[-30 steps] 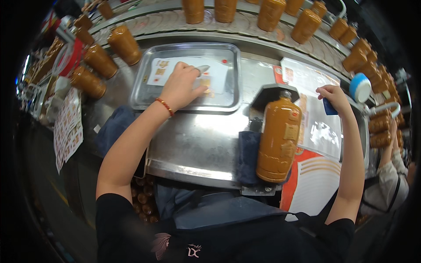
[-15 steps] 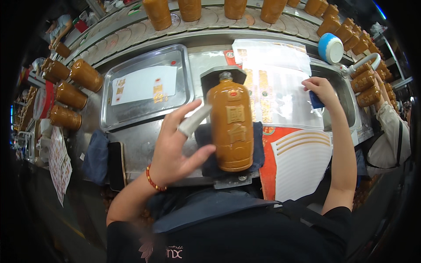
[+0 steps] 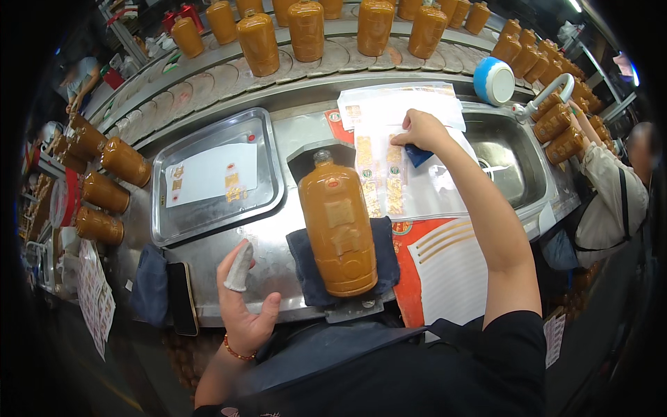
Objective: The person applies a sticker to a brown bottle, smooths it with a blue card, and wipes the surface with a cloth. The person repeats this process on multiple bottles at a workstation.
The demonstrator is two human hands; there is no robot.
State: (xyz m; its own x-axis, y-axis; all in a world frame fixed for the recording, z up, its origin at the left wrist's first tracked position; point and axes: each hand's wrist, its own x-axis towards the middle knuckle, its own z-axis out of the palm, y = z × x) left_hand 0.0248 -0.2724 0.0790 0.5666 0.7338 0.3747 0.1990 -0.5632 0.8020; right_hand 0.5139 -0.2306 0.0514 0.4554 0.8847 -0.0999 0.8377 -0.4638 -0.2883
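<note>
A glossy brown bottle [image 3: 337, 233] with a small red emblem lies tilted back, neck away from me, on a dark blue cloth [image 3: 389, 250] over a metal holder [image 3: 302, 158]. My left hand [image 3: 246, 299] is off the bottle, to its lower left, fingers apart and holding nothing; a whitish finger cover [image 3: 240, 267] sits on one finger. Over the white sheets with gold stickers [image 3: 394, 182] is my right hand [image 3: 424, 132], thumb and forefinger close together at a sticker strip. A small dark blue flat piece [image 3: 418, 155] is held under its curled fingers; I cannot tell its material.
A metal tray [image 3: 267, 187] at left holds a sticker sheet. Beyond runs a conveyor [image 3: 326, 82] with several brown bottles. At right are a sink [image 3: 511, 156], a blue-white round container [image 3: 493, 81] and another person [image 3: 611, 187]. A phone [image 3: 183, 299] and blue cloth [image 3: 149, 285] lie lower left.
My right hand has moved left from beside the sink onto the gold stickers, carrying the blue piece. My left hand has drawn back from the bottle toward me. The whole view has shifted.
</note>
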